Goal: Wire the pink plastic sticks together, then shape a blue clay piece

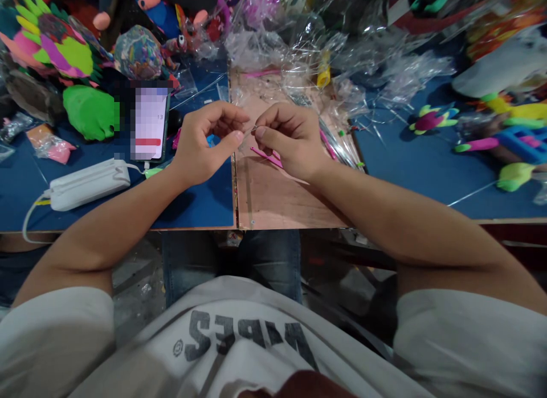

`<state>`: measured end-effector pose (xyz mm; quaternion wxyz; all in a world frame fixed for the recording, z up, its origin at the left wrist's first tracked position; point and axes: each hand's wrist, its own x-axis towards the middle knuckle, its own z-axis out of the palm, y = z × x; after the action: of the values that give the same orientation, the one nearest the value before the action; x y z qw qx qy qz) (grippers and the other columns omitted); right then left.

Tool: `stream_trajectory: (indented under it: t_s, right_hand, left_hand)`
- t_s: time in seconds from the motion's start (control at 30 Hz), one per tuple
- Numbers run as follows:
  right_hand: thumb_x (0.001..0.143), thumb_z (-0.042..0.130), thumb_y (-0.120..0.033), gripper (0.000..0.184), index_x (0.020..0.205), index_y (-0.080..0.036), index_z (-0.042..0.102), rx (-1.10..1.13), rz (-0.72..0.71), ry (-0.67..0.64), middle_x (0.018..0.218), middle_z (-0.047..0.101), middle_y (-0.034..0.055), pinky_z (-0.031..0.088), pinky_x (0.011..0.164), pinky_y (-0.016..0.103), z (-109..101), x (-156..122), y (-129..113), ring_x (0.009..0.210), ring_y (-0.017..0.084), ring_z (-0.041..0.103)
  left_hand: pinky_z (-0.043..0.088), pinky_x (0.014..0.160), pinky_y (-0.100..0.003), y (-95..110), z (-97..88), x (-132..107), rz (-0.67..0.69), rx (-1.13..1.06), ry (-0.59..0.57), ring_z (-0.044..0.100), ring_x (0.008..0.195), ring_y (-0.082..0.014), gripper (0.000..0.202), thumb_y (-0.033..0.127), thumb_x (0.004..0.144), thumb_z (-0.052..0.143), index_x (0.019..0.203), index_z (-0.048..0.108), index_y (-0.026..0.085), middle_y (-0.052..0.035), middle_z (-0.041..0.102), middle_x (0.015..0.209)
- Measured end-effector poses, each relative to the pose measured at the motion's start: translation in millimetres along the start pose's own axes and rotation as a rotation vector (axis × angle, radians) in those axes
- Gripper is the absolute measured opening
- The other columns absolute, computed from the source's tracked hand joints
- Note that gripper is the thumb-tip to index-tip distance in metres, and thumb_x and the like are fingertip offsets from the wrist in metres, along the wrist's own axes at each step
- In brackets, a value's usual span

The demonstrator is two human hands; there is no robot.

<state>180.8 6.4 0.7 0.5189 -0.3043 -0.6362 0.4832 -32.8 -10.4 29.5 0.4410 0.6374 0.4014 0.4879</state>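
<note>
My left hand (pixel 205 141) and my right hand (pixel 290 138) meet above the brown board (pixel 273 198) at the table's middle. Both pinch a thin clear strip or wire (pixel 249 131) between thumb and forefinger; it is too fine to name. A pink stick (pixel 267 156) lies on the board just under my right hand. More pink and green sticks (pixel 331 144) lie to the right of that hand.
A phone (pixel 150 124) stands left of my left hand, with a white power bank (pixel 88 184) and cable in front of it. Colourful foam toys (pixel 55 44) crowd the back left and right (pixel 433 120). Crumpled clear plastic wrap (pixel 307 44) fills the back.
</note>
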Motion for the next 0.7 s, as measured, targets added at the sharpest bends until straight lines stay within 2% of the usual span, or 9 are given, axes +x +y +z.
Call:
stream_trajectory:
  t_s: [0.1, 0.2, 0.3, 0.43, 0.57, 0.7]
  right_hand:
    - [0.084, 0.097, -0.076, 0.053, 0.077, -0.03, 0.074, 0.011, -0.039, -0.003, 0.065, 0.06, -0.0013, 0.043, 0.053, 0.036, 1.1, -0.5, -0.2, 0.058, 0.017, 0.052]
    - [0.083, 0.096, -0.08, 0.055, 0.077, -0.03, 0.073, -0.024, -0.033, -0.004, 0.067, 0.06, -0.0005, 0.052, 0.058, 0.037, 0.9, -1.8, -0.3, 0.068, 0.02, 0.06]
    - [0.087, 0.093, -0.08, 0.055, 0.079, -0.03, 0.071, -0.057, -0.03, 0.021, 0.072, 0.061, 0.0005, 0.054, 0.058, 0.038, -0.3, -3.3, 1.3, 0.069, 0.021, 0.059]
    - [0.093, 0.09, -0.075, 0.05, 0.081, -0.03, 0.071, -0.077, -0.083, 0.038, 0.072, 0.06, 0.0001, 0.048, 0.055, 0.038, -1.6, -4.2, 4.2, 0.062, 0.019, 0.052]
    - [0.094, 0.088, -0.074, 0.05, 0.079, -0.03, 0.07, -0.123, -0.088, 0.033, 0.074, 0.062, 0.0018, 0.051, 0.059, 0.039, -1.7, -4.7, 2.1, 0.069, 0.021, 0.058]
    - [0.091, 0.089, -0.078, 0.051, 0.082, -0.031, 0.071, -0.13, -0.042, 0.006, 0.078, 0.065, 0.0034, 0.053, 0.061, 0.04, -2.8, -6.1, -1.0, 0.074, 0.024, 0.061]
  left_hand:
    - [0.066, 0.103, -0.04, 1.2, 0.0, 0.5, -0.03, -0.046, -0.024, 0.079, 0.105, -0.0258, 0.019, 0.018, 0.086, 0.093, 0.099, 0.081, 0.026, -0.0062, 0.082, 0.101]
    - [0.066, 0.103, -0.04, 2.3, 1.0, 1.4, -0.083, -0.104, -0.031, 0.08, 0.109, -0.0263, 0.023, 0.013, 0.084, 0.094, 0.097, 0.079, 0.025, -0.0057, 0.082, 0.099]
    - [0.066, 0.103, -0.039, 1.4, 3.0, 2.0, -0.115, -0.14, -0.023, 0.081, 0.112, -0.0268, 0.029, 0.008, 0.081, 0.095, 0.098, 0.078, 0.024, -0.0062, 0.081, 0.099]
    - [0.065, 0.107, -0.039, -0.8, 5.2, 0.7, -0.078, -0.077, 0.007, 0.08, 0.117, -0.0274, 0.024, 0.015, 0.085, 0.094, 0.101, 0.078, 0.023, -0.0077, 0.08, 0.103]
    - [0.063, 0.117, -0.043, -0.4, 4.7, -2.8, -0.009, 0.034, -0.013, 0.075, 0.131, -0.03, 0.023, 0.026, 0.088, 0.095, 0.104, 0.078, 0.025, -0.0066, 0.081, 0.112]
    - [0.062, 0.117, -0.038, 2.2, 3.7, -6.2, -0.027, 0.014, 0.008, 0.075, 0.132, -0.0285, 0.015, 0.025, 0.092, 0.092, 0.101, 0.079, 0.025, -0.0069, 0.082, 0.113]
